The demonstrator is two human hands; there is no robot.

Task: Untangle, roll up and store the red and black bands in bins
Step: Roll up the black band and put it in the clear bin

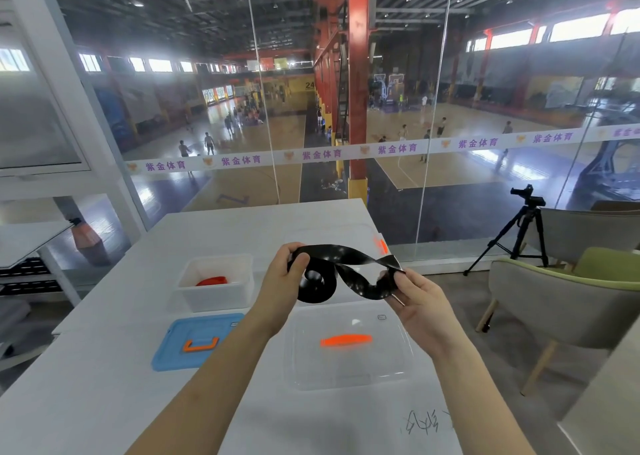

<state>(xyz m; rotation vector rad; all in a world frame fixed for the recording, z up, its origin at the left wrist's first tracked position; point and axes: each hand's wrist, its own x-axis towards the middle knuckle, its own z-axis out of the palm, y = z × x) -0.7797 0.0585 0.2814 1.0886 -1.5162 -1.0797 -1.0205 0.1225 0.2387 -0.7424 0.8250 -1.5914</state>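
I note the black band twisted, above the table. My left hand pinches one end, my right hand the other. The red band lies in the white bin.

A white table is seen. From its middle, a white bin is set at ten o'clock. A blue lid with an orange handle is laid flat at eight o'clock. A clear lid is laid at four o'clock, and a clear bin is set at one o'clock. Black writing is seen at five o'clock.
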